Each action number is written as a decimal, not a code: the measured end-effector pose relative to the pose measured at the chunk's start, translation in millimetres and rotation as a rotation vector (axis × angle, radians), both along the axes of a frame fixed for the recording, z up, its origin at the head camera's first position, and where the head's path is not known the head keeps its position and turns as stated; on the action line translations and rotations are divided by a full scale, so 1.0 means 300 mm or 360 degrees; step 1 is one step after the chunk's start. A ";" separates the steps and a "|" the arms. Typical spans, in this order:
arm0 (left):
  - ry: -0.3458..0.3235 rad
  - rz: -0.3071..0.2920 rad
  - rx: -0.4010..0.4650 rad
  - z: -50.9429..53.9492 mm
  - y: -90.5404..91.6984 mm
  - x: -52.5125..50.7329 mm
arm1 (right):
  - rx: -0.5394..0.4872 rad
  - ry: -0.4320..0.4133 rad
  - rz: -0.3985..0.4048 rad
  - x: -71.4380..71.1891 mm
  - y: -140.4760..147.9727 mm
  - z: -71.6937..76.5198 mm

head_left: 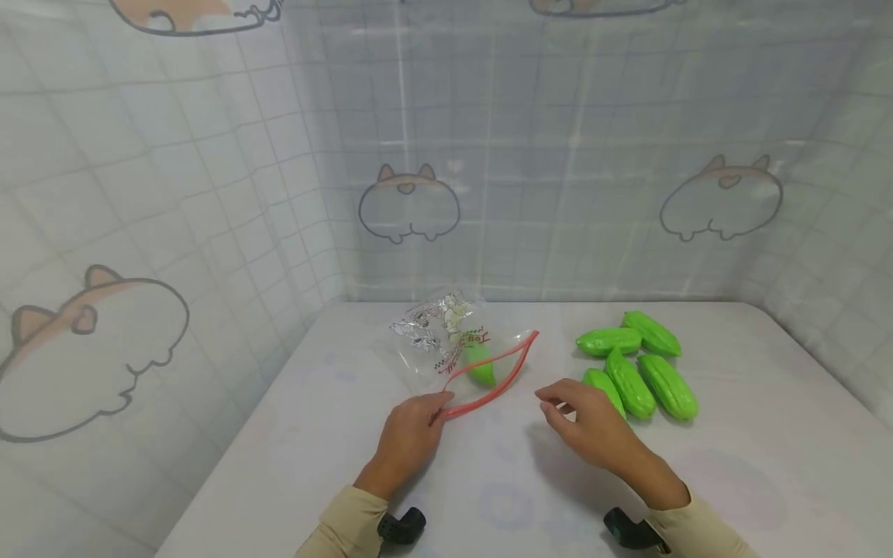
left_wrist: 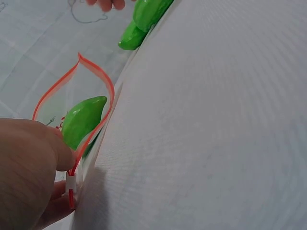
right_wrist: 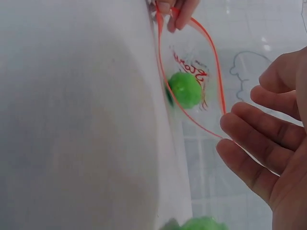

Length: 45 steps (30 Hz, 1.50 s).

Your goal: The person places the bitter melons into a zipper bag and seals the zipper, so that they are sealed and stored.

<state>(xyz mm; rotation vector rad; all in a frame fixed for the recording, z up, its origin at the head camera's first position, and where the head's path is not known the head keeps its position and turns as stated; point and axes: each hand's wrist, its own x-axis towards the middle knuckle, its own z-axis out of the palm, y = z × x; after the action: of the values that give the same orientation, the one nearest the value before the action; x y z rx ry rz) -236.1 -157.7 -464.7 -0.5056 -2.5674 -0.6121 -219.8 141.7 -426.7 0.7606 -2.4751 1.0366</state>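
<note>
Left hand (head_left: pixel 413 434) pinches red rim (head_left: pixel 488 400) of clear bag (head_left: pixel 434 333) on surface (head_left: pixel 335 434); rim gapes. One green veggie (head_left: pixel 480 368) inside. Right hand (head_left: pixel 596 426): fingers loosely bent, holding nothing, near five more veggies (head_left: pixel 630 385). Best hold rim wide, steady.

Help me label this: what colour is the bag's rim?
The rim is orange-red, clearest in the left wrist view.
</note>
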 end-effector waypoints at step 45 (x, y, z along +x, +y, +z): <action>0.0018 0.0010 0.0006 -0.033 0.005 -0.018 | 0.0313 0.0055 -0.0523 0.004 0.240 -0.058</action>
<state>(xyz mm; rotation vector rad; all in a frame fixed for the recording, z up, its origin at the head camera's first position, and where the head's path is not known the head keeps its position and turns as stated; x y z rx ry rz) -241.4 -156.2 -474.7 -0.4981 -2.5560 -0.6103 -218.6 213.7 -444.0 0.3987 -2.5829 0.6650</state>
